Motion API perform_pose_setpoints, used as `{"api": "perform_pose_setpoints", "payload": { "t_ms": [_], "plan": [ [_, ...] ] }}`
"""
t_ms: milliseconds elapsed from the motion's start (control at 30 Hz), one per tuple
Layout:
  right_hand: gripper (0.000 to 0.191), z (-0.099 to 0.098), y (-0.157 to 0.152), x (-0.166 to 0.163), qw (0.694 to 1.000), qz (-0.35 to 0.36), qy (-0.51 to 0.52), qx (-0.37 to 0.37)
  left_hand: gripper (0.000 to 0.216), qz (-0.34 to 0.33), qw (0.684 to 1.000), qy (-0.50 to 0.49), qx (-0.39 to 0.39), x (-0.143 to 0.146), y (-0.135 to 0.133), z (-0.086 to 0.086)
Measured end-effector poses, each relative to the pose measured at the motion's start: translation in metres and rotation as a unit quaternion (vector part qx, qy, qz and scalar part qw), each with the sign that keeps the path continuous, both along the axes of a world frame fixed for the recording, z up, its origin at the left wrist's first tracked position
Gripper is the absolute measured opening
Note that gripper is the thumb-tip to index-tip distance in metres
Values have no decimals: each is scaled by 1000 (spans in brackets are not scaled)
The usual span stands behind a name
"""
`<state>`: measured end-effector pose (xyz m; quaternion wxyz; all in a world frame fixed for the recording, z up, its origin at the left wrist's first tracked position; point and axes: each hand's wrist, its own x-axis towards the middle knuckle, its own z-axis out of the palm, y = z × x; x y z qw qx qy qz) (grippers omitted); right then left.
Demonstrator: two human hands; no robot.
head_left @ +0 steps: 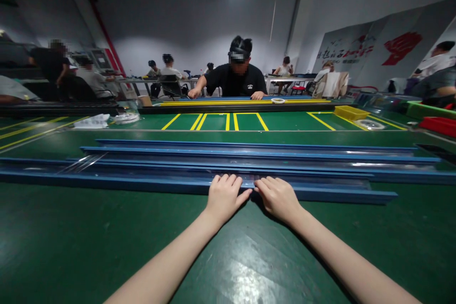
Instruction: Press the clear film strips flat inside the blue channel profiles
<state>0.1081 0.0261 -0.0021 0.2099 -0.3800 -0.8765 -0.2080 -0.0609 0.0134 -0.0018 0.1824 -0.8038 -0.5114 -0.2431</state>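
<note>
Blue channel (192, 187), the nearest of at least four that we count, runs lengthwise on the tabletop (89, 237), closer to its near edge than the rest. Our left hand (225, 197) and right hand (280, 197) grasp its near wall side by side, fingers over the rim. Toward the far edge sits one yellow tray (351, 113); one co-worker (235, 78) faces us there.
</note>
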Motion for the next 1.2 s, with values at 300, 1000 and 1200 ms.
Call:
{"api": "perform_pose_setpoints", "payload": {
  "t_ms": [300, 1000, 1200],
  "plan": [
    [20, 1, -6, -3, 999, -43, -2, 26, 33, -51, 998, -30, -10, -6, 1, 0],
    [28, 10, -8, 75, 995, -99, -7, -32, 38, 28, 999, 32, 31, -7, -3, 2],
    [34, 14, -8, 72, 991, -106, -9, -85, 36, 25, 999, 30, 22, -6, -4, 4]
  ]
}}
